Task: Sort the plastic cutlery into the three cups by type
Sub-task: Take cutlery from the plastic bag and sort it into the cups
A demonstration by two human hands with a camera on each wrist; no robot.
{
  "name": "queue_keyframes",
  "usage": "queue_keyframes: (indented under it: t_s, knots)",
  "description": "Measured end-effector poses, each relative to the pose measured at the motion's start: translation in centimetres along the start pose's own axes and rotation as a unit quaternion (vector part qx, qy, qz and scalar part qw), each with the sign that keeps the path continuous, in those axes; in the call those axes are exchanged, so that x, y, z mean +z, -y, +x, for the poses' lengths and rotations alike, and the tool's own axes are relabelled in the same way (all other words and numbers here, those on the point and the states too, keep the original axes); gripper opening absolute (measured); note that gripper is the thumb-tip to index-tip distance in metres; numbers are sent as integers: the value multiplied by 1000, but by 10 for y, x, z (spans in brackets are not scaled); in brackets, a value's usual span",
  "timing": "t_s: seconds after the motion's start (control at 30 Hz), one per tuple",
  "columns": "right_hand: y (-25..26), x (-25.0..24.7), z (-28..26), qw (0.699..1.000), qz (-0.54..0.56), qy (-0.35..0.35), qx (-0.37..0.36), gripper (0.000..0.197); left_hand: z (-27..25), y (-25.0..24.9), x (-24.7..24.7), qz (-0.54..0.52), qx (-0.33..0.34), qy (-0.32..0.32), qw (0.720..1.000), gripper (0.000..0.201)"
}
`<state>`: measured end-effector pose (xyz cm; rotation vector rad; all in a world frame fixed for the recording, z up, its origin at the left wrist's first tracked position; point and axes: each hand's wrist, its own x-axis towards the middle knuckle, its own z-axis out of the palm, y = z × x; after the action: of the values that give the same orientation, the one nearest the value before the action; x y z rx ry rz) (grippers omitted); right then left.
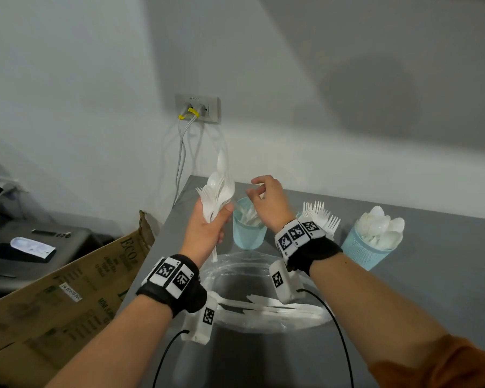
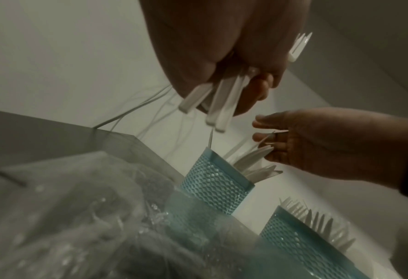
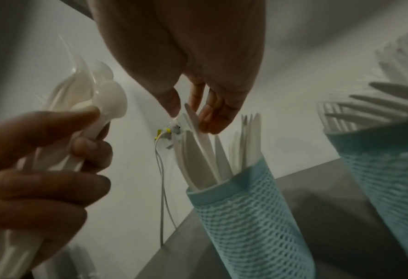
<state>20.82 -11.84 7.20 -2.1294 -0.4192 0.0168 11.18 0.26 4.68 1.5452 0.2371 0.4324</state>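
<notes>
Clearly your left hand [image 1: 207,228] had its fingers and thumb wrapped around a mixed bundle of white cutlery [image 1: 217,197], forks and spoons fanned upward, handle ends sticking out below the palm in the left wrist view. Your right hand [image 1: 266,201] hung over the knife cup [image 1: 248,229], fingers loosely bent and spread; in the right wrist view your fingertips [image 3: 210,117] were touching the top of a knife [image 3: 198,130] standing in that cup, though I cannot tell whether they pinched it.

That pale blue cup stood at the left of the row on the grey table [image 1: 431,289], holding knives. The fork cup [image 2: 301,239] sat just right of it, mostly hidden behind your right wrist from the head camera, and the spoon cup [image 1: 371,247] stood furthest right. More cutlery [image 1: 266,303] lay on a clear plastic bag [image 1: 235,264] nearer you, between your wrists.

A cardboard box [image 1: 67,298] leaned at the table's left edge, and cables ran down from a wall socket [image 1: 198,107].
</notes>
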Motion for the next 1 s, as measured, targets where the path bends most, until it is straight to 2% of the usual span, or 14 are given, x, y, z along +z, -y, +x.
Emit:
queue_keyframes:
  t_s: [0.1,0.17,0.23,0.37,0.43,0.53,0.63,0.73,0.83,1.0]
  knots:
    - [13,-8,-5,998,28,-49,-28,30,0,-1,-1,7,0,10,1000,36]
    - [23,-12,-14,995,94,-28,-35,36,0,-1,0,14,6,21,1000,35]
    - [32,-14,-25,986,161,2,-43,31,0,0,4,24,12,27,999,33]
    - [36,-21,-38,974,217,-14,-60,17,-4,1,14,33,4,24,999,35]
    - [36,-27,-42,965,254,-13,-60,22,-6,-1,19,33,15,31,999,33]
    - [34,-30,-50,975,210,-13,-66,18,-8,-5,26,22,27,53,998,29]
    - [31,-34,-51,981,180,-37,-61,14,-11,-10,30,10,21,72,997,39]
    - [30,-44,-51,976,201,-67,-54,20,-14,-16,33,-5,23,80,997,32]
    - [28,-59,-52,969,212,-111,-69,23,-16,-20,38,-19,4,77,997,38]
    - [25,-101,-55,952,220,-189,-97,22,-19,-22,48,-15,-7,89,996,37]
